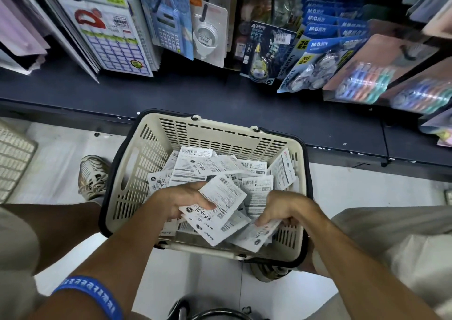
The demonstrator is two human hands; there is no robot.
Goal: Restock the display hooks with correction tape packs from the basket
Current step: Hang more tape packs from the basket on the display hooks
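Head view: a cream plastic basket is seen on the floor just in front of a dark shelf base, and many white correction tape packs lie loose inside it, mostly with the printed backs up. The left hand is closed around a small stack of packs, with the thumb pressed on the top card. The right hand is curled over more packs near the basket's near wall, and its fingers pinch them; how many are held cannot be told. Above, packaged tapes hang on the display hooks, next to a calculator card and a sticker sheet. A blue wristband is worn on the left arm.

The step in hand is judged to be the gathering of packs. It would be done well if the cards are turned the same way and their hang holes are lined up before lifting, so that several can be slid on one hook together. The stack should be kept small, because the smooth cards may slip apart.
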